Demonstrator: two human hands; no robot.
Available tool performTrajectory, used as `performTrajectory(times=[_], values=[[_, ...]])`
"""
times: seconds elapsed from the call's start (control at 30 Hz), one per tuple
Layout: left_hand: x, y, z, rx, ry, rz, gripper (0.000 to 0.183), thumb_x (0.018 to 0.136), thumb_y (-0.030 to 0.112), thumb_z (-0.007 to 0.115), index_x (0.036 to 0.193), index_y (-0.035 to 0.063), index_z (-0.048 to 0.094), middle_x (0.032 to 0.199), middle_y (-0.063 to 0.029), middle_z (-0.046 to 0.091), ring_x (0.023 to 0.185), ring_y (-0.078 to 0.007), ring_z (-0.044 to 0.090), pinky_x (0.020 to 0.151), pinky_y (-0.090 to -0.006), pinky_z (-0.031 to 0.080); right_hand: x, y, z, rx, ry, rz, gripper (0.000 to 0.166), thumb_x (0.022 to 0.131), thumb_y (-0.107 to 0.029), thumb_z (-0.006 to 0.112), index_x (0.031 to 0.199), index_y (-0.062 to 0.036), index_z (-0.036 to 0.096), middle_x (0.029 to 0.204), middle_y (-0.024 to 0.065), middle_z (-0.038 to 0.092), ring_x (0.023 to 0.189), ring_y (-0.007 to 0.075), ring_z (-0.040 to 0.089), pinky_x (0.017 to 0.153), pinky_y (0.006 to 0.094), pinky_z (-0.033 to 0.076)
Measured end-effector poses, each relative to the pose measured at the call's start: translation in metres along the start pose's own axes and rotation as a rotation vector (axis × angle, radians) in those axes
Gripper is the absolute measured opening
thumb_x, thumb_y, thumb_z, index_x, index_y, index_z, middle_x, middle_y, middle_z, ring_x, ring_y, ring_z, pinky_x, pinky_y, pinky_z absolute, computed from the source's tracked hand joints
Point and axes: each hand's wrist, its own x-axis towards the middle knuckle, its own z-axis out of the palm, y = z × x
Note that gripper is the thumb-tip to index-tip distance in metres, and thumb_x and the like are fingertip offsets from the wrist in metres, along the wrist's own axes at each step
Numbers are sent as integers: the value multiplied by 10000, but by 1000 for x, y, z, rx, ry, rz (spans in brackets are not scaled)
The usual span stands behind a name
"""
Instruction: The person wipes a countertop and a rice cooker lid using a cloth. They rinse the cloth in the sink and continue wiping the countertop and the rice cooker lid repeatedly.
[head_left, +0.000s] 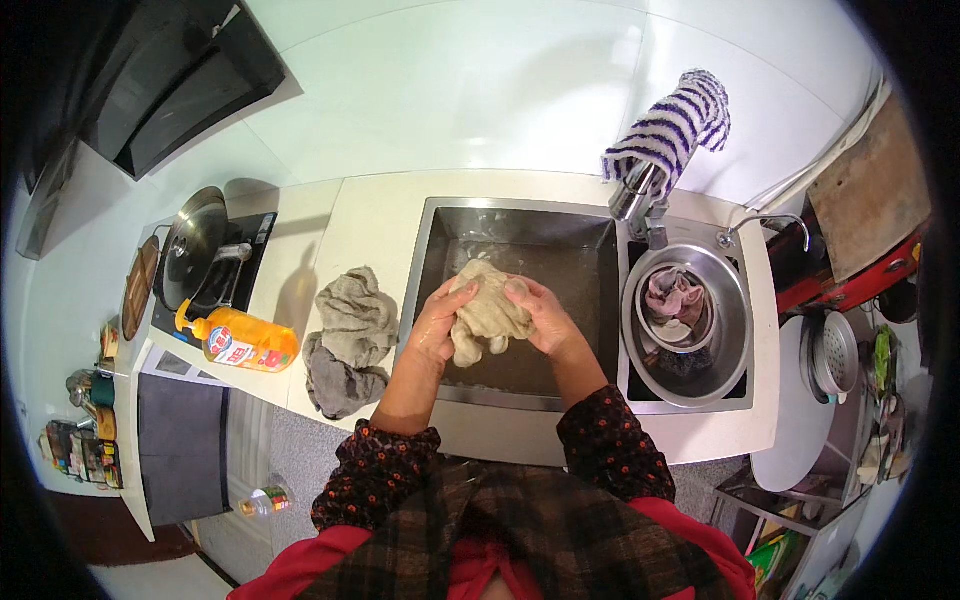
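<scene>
A crumpled beige cloth (491, 307) is gripped between my two hands above the stainless steel sink basin (517, 399). My left hand (439, 319) holds its left side, and my right hand (549, 315) holds its right side. Part of the cloth hangs down between them. Murky greyish water (570, 300) lies in the basin below, with some foam near the back wall. On the counter just left of the sink sit two bunched cloths, a grey-beige one (352, 311) and a darker grey one (337, 382), touching each other.
A faucet (637, 191) draped with a striped cloth (675, 127) stands behind the sink. To the right, a steel basin (727, 375) holds a bowl (709, 337) with a pink cloth (675, 292). An orange pump bottle (251, 345) lies left, near a lidded pan (195, 240) on the cooktop.
</scene>
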Motion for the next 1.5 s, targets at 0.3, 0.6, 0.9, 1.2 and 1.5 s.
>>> performTrajectory(times=[0.3, 0.6, 0.9, 1.2, 1.5], values=[[-17, -14, -23, 122, -181, 8, 616, 1005, 548, 345, 1402, 85, 430, 1337, -101, 535, 1242, -246, 517, 1057, -403, 415, 6, 39, 32, -317, -45, -606, 271, 842, -195, 695, 1067, -55, 642, 1091, 96, 646, 1031, 243, 610, 899, 362, 490], [0, -55, 0, 49, -494, -289, 454, 1001, 376, 443, 1295, 39, 520, 1148, -110, 614, 1040, -240, 629, 872, -374, 537, -128, 51, 36, -679, 487, -703, 506, 804, -158, 646, 1292, -76, 537, 1148, 135, 566, 1046, 285, 584, 901, 377, 465], [-51, -137, 144, 328, -461, -449, 617, 978, 449, 493, 1400, 5, 418, 1299, -138, 518, 1176, -270, 557, 975, -411, 492, -247, 34, -19, -504, 805, -776, 737, 801, -305, 746, 1405, -35, 420, 1207, 153, 605, 1056, 249, 622, 906, 345, 510], [-130, -310, 315, 491, -688, -375, 506, 914, 352, 653, 1248, -17, 561, 1191, -113, 587, 1089, -225, 584, 927, -362, 486, -495, -22, -105, -157, 809, -652, 864, 800, -400, 783, 1439, 13, 375, 1265, 194, 572, 1145, 265, 572, 969, 359, 471], [-196, -444, 450, 634, -934, -471, 505, 944, 426, 595, 1241, 20, 547, 1203, -88, 578, 1114, -210, 557, 958, -351, 453, -644, -39, -201, -27, 959, -877, 690, 807, -338, 788, 1310, 42, 507, 1178, 132, 626, 1084, 215, 597, 952, 322, 453]])
